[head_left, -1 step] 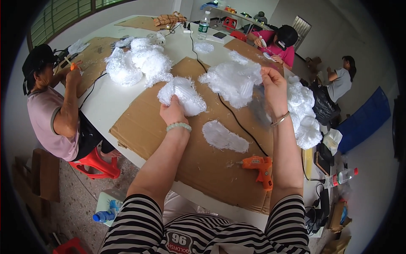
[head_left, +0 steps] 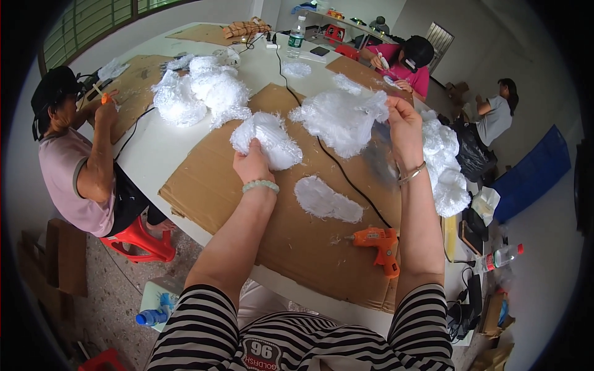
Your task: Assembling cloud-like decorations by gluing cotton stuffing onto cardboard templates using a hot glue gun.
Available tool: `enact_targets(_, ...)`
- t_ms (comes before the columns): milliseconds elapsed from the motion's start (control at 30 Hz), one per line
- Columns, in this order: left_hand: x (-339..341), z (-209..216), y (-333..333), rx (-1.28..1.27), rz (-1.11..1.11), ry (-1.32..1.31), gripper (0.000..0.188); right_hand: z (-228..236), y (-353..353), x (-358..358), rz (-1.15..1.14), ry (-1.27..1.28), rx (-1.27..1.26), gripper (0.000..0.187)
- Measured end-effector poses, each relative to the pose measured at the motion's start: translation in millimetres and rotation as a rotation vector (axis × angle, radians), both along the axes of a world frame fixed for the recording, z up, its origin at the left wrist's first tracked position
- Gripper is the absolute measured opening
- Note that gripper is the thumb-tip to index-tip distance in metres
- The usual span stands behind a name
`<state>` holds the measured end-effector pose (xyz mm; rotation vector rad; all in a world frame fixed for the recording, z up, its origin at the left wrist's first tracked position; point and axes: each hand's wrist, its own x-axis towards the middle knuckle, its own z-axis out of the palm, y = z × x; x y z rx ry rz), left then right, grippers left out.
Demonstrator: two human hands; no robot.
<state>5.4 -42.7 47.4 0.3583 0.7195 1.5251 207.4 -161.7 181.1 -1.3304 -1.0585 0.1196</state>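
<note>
Head view. L hand point(head_left: 252, 163): grip closed on white fluffy bundle point(head_left: 273, 137), left-ctr., over cardboard point(head_left: 207, 179). R hand point(head_left: 404, 123): pinching right edge of white fluffy cloth point(head_left: 340, 120), far-ctr. Flat white piece point(head_left: 328, 199), nr. ctr., loose. Orange glue gun point(head_left: 378, 247), nr. right, unheld. Left pile point(head_left: 210, 93), right pile point(head_left: 447, 170), white, on tabletop point(head_left: 154, 148). Status (est.): part-done; flat pc. prob. left to do; finished qty. can't tell.

"What sort of place?"

"A workshop: white fluff point(head_left: 270, 137) in the left hand point(head_left: 251, 164), more heaped beyond it, cardboard point(head_left: 210, 170) beneath, a glue gun point(head_left: 382, 240) nearer than the right hand point(head_left: 406, 123)."

"Anyone else?"

"One co-worker point(head_left: 77, 173) left of the hands, another point(head_left: 419, 79) beyond the right, at one table point(head_left: 260, 67)."
</note>
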Motion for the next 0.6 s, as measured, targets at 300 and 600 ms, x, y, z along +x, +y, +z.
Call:
enact_targets(300,-2,4,-6,0.008,-0.076,0.000,0.023,33,16,51,-0.287,-0.065,0.137,0.015)
enact_targets(600,4,5,-10,0.077,-0.200,-0.083,0.020,-42,100,62,-0.210,-0.421,-0.680,0.037)
